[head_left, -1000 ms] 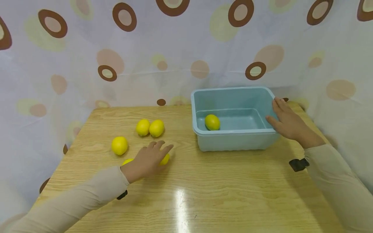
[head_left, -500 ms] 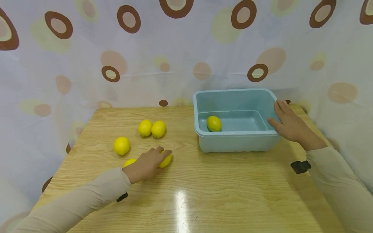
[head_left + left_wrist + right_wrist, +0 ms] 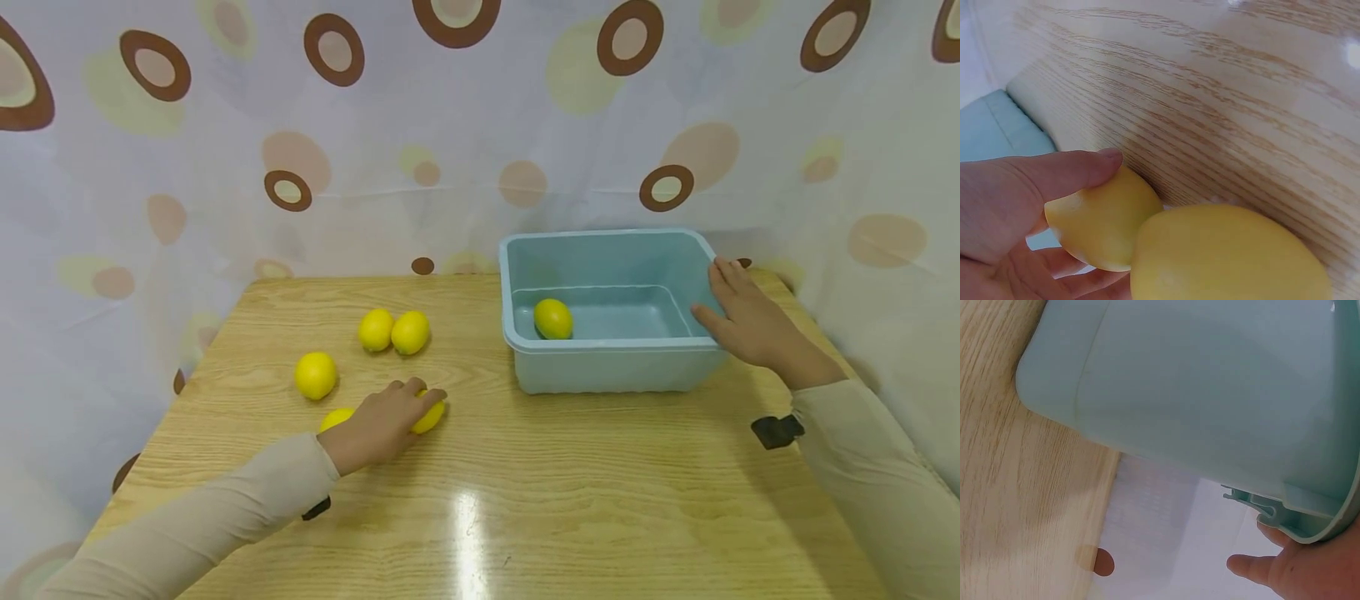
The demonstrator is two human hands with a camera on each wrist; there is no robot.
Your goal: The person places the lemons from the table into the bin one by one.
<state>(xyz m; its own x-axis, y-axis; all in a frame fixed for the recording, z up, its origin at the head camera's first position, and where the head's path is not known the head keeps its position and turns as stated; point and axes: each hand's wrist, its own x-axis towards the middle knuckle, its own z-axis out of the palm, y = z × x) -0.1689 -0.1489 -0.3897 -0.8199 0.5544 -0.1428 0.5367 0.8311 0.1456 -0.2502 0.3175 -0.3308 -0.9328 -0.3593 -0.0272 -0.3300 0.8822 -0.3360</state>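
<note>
My left hand (image 3: 378, 425) grips a yellow lemon (image 3: 430, 414) low on the table. The left wrist view shows the thumb along one side of that lemon (image 3: 1107, 222) and fingers partly hidden behind it. A second lemon (image 3: 1229, 256) lies close by, mostly covered by the hand in the head view. My right hand (image 3: 750, 325) rests on the right rim of a light blue plastic bin (image 3: 615, 371), fingers fairly straight. From the right wrist, the bin's outer wall (image 3: 1197, 394) fills much of the view. One lemon (image 3: 553, 319) sits inside the bin, toward its left.
Two lemons touch each other, one on the left (image 3: 376, 331) and one on the right (image 3: 411, 332), behind the left hand. Another lemon (image 3: 316, 376) stands apart to their left. Beneath everything is a wooden table (image 3: 600, 500), bordered by a patterned curtain (image 3: 465, 108).
My left hand has lowered slightly and its fingers have closed around the lemon. The right hand stays at the bin's rim. The whole head view has shifted a little.
</note>
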